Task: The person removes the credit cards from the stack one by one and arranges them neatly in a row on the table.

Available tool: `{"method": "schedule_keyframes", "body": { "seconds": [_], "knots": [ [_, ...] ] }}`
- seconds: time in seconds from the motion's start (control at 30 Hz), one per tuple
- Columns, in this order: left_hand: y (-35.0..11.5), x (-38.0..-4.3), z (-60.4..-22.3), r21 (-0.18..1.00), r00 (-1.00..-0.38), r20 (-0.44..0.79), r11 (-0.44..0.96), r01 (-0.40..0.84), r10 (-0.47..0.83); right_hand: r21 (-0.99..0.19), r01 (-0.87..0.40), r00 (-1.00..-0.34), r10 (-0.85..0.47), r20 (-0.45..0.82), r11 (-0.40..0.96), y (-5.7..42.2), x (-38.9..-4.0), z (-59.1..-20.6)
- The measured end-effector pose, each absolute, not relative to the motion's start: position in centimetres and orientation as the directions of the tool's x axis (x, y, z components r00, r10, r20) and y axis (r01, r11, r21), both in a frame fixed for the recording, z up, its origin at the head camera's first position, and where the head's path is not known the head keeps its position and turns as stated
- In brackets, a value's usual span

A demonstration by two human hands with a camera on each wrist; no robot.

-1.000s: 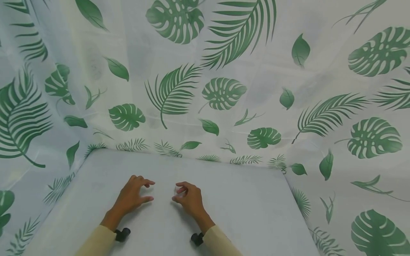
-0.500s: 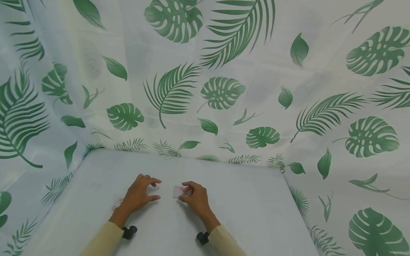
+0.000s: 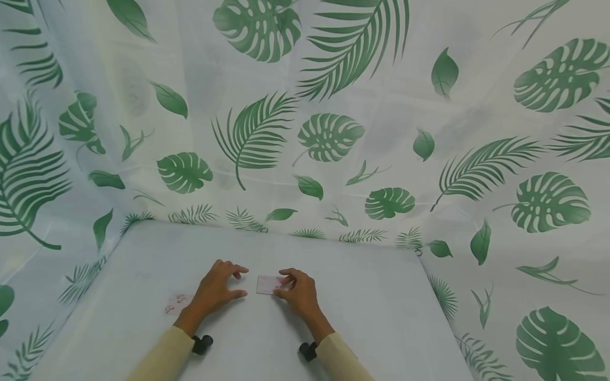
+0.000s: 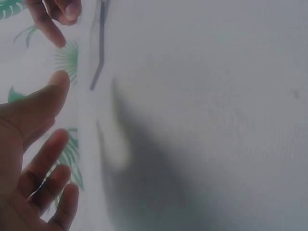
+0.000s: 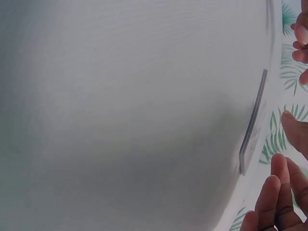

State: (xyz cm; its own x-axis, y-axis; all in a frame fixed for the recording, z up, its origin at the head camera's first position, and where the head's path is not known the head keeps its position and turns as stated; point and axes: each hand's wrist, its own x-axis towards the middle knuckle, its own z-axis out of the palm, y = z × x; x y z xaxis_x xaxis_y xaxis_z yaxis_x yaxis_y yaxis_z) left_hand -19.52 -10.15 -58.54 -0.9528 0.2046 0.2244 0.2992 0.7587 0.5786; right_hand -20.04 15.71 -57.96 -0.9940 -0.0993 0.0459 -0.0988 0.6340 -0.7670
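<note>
A thin, see-through rectangular plate with faint reddish marks lies flat on the white table between the hands. In the right wrist view this plate appears nearly edge-on, apart from the fingers. My right hand is just right of it, thumb and fingers spread, fingertips overlapping its right end in the head view. My left hand hovers left of the plate, thumb and fingers parted around nothing. A second patch with red marks lies left of the left wrist, partly hidden by it.
The white table runs back to a curtain with green leaf prints, which also encloses the left and right sides. Black wrist cameras sit under both sleeves, and the hands' shadows fall on the table.
Both hands have moved right. The plate, earlier mostly hidden at the right fingers, now shows between the hands, as the right hand has let go. The red-marked patch at left has come into sight.
</note>
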Motion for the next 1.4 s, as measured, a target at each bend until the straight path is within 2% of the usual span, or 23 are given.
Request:
{"method": "schedule_keyframes", "body": {
  "seconds": [0.47, 1.13, 1.4],
  "knots": [
    [-8.5, -20.1, -59.0, 0.570, -0.940, 0.257, 0.751, 0.333, 0.222, -0.729, -0.081, -0.996, -0.075, 0.041, 0.679, 16.9, -20.3, -58.4],
    [-6.6, -21.6, -60.2, 0.552, -0.945, 0.182, 0.767, 0.327, 0.272, -0.694, -0.034, -0.994, -0.098, -0.053, 0.719, 17.6, -20.9, -58.9],
    [-6.2, -21.7, -59.9, 0.544, -0.936, 0.188, 0.762, 0.351, 0.297, -0.691, -0.033, -0.989, -0.122, -0.080, 0.722, 17.6, -21.2, -58.6]
  ]
}}
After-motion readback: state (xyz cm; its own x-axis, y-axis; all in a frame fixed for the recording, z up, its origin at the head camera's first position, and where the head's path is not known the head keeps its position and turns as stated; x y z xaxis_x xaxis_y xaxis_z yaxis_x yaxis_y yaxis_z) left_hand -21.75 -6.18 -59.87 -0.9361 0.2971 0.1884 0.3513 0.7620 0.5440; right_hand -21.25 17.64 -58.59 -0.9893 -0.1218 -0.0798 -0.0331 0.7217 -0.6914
